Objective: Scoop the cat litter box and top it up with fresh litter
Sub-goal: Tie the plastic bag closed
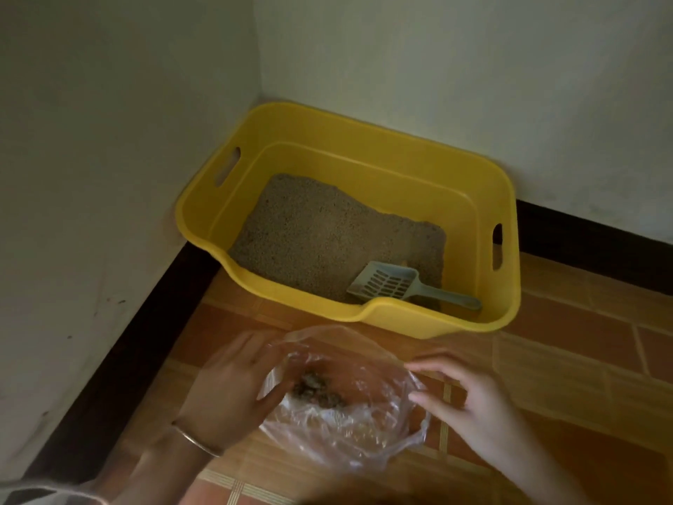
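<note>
Holding clear plastic bag (346, 413) w/ dark clumps (317, 390) open: L hand (233, 388) grips left rim, R hand (469, 399) pinches right rim. Scoop (386, 284) lies in yellow litter box (204, 213).

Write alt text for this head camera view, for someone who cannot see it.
A person's left hand grips one rim of a clear plastic bag holding dark clumps; the right hand is at the opposite rim. Beyond it, a yellow litter box in a wall corner holds litter and a grey slotted scoop.
</note>
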